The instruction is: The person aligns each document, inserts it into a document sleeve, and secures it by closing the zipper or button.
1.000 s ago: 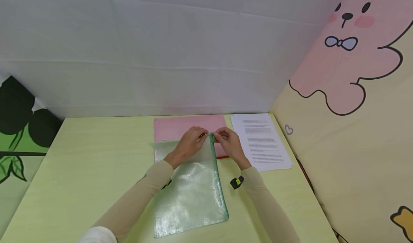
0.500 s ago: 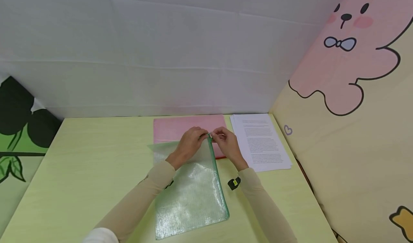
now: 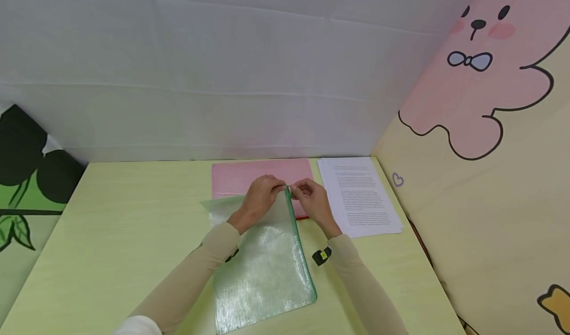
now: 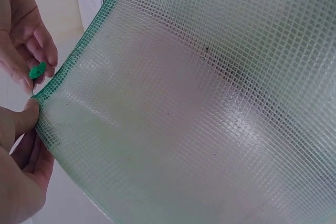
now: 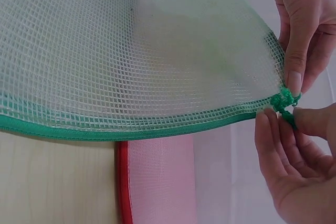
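A translucent green mesh zipper pouch (image 3: 262,265) is held slanting over the table, its green zipper edge (image 5: 105,134) on the right side. At the top corner of that edge, my left hand (image 3: 259,199) pinches the mesh between thumb and fingers. Just to its right, my right hand (image 3: 313,202) pinches a small green zipper pull (image 4: 38,70) at the zipper's end. The fingertips of both hands nearly meet there, as the right wrist view shows. Whether the zipper is parted along its length cannot be made out.
Behind the pouch lies a pink mesh pouch (image 3: 262,170) with a red edge, partly covered. To the right is a stack of printed paper sheets (image 3: 362,196). The pale yellow table (image 3: 133,216) meets a white cloth wall (image 3: 200,77) at the back.
Both hands and the pouch's top corner have shifted slightly left. The right hand has moved a little down and nearer the front. Both hands remain at the same corner.
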Tool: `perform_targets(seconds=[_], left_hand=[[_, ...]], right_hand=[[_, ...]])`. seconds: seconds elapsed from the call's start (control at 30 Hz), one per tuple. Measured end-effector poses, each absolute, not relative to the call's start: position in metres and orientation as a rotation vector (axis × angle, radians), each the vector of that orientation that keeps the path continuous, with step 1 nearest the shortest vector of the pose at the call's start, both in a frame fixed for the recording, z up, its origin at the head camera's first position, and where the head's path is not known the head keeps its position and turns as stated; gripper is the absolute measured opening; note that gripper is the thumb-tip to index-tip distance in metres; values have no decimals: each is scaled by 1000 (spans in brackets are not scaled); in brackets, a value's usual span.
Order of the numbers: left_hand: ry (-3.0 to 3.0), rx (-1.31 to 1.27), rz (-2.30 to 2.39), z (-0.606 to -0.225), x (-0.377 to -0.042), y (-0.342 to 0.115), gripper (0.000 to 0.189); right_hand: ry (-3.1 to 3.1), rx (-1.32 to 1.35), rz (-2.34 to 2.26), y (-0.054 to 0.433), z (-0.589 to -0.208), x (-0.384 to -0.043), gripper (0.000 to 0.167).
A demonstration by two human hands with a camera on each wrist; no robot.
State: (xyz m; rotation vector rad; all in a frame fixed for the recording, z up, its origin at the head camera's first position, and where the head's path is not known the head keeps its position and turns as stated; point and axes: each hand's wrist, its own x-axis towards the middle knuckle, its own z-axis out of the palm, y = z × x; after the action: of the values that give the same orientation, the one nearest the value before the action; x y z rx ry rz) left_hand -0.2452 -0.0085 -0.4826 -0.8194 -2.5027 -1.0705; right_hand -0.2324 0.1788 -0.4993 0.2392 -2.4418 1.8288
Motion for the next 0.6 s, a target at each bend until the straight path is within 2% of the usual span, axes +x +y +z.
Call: perform_targets(seconds=[0.6], left_hand=[[-2465, -845, -1092, -482, -244, -13, 9]], right_hand=[[-2429, 262, 1806, 176, -506, -229, 15]])
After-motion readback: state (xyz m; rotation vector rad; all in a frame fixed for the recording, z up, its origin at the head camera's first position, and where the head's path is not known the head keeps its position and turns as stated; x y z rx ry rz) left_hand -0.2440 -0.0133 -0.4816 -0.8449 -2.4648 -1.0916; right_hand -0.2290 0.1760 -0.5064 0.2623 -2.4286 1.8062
